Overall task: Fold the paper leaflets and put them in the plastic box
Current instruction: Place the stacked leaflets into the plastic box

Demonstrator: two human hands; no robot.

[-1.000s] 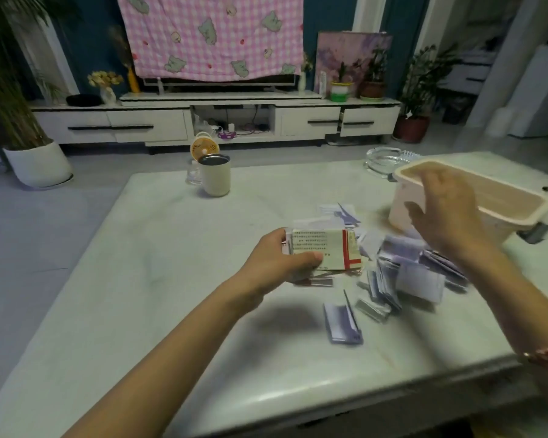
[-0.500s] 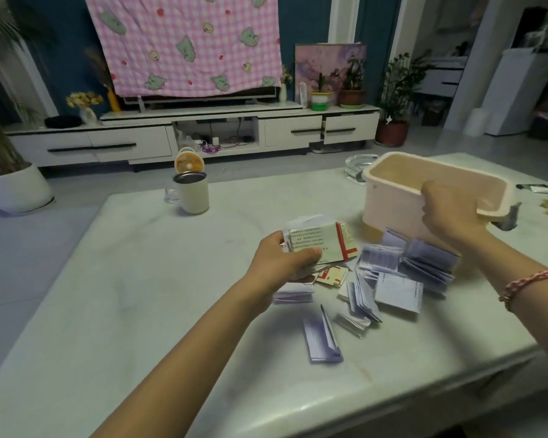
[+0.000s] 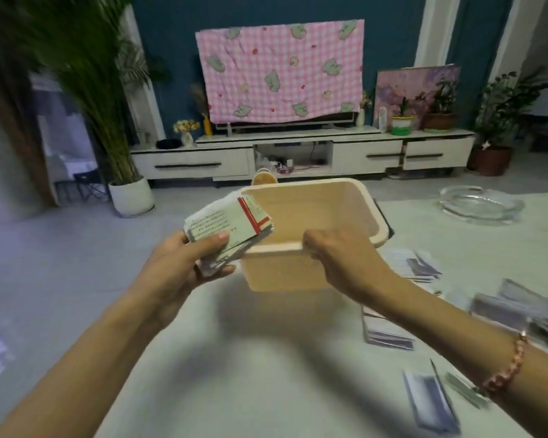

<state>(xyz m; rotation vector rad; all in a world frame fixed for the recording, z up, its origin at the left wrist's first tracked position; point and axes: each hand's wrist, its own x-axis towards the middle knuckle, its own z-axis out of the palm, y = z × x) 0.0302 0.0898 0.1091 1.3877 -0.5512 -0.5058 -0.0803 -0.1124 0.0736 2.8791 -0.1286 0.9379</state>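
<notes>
My left hand (image 3: 189, 263) grips a thick stack of folded leaflets (image 3: 226, 230), the top one printed with text and a red stripe, its right end over the box's near-left corner. My right hand (image 3: 342, 257) is closed on the near rim of the cream plastic box (image 3: 316, 213), which is lifted off the table and tilted so its empty inside faces me. More folded leaflets lie loose on the table to the right (image 3: 519, 311), with one pile under my right forearm (image 3: 386, 336) and another near the front edge (image 3: 430, 403).
The pale marble table (image 3: 266, 358) spreads below both arms. A glass ashtray (image 3: 481, 205) sits at the far right of the table. A mug's orange lid (image 3: 264, 178) peeks over the box. Behind are a TV cabinet, a covered television and potted plants.
My right hand has lifted the box from the table's right side and carried it left to the middle, in front of me. My left hand has raised the leaflet stack to the box's corner.
</notes>
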